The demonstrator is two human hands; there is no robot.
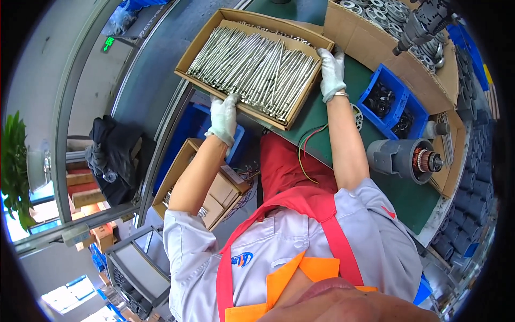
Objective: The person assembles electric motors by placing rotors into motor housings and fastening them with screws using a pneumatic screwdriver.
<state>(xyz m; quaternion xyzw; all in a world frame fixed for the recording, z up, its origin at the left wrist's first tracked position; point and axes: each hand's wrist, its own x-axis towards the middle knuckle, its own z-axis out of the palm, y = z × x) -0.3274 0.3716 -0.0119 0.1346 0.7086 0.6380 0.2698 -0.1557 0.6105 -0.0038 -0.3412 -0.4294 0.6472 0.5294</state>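
Observation:
A shallow cardboard box (205, 38) is filled with long thin metal rods (252, 67), lying mostly side by side under a partly raised cardboard sheet. My left hand (223, 117), in a white glove, grips the near wall of this box, its thumb over the rim and the other fingers hidden beneath. At the right end my right hand (332, 74), gloved too, is closed on the box's far corner. The box is tilted in view, over the left end of the green work surface (316, 115).
Right of the box are a blue bin (394, 104) of small black parts, a large carton (365, 40) of metal rings, and a grey motor housing (391, 158) with a copper-wound armature. A power tool (424, 24) hangs above the carton. Another open carton (214, 201) sits below my left arm.

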